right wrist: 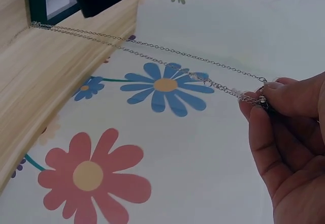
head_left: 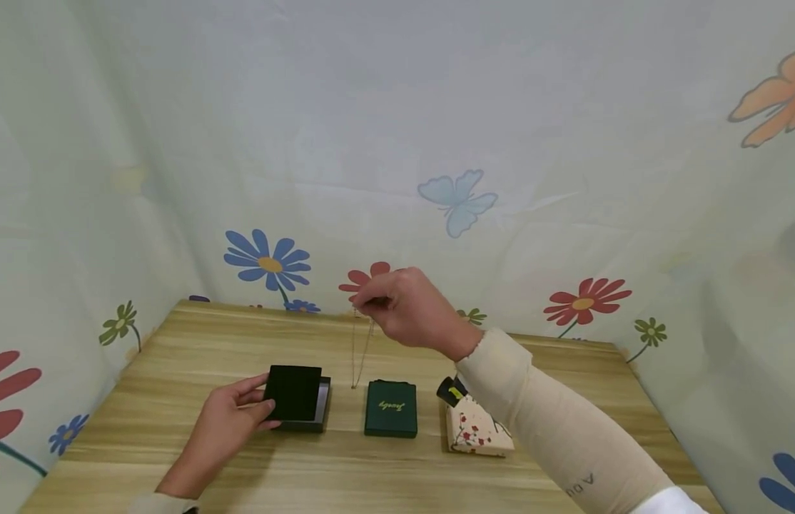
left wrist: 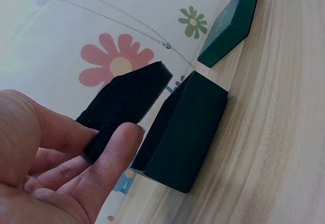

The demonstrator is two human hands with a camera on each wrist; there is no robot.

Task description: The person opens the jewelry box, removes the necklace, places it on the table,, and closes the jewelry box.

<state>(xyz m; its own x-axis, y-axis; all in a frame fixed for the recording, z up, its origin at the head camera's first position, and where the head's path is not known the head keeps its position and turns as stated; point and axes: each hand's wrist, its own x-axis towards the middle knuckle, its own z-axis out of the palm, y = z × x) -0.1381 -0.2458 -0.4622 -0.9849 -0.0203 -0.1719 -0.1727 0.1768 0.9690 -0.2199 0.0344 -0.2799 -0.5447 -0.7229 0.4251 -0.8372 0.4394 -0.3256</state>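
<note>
My left hand (head_left: 227, 417) pinches a black foam pad (head_left: 295, 392) between thumb and fingers. The pad is tilted over a dark green jewelry box (left wrist: 190, 137), whose pale inside shows beside it. Raised above the table, my right hand (head_left: 413, 307) pinches a fine silver necklace (right wrist: 208, 83) near its ends. The chain hangs down in a long loop between the box and a green lid (head_left: 391, 408) with gold lettering. In the left wrist view the pad (left wrist: 127, 97) stands apart from the box rim.
Right of the lid sits a cream box with red flowers (head_left: 477, 432), partly behind my right forearm. A small black item with a yellow-green mark (head_left: 450, 392) lies at its back corner. Flower-printed cloth (head_left: 372, 143) rises behind the wooden table (head_left: 211, 335).
</note>
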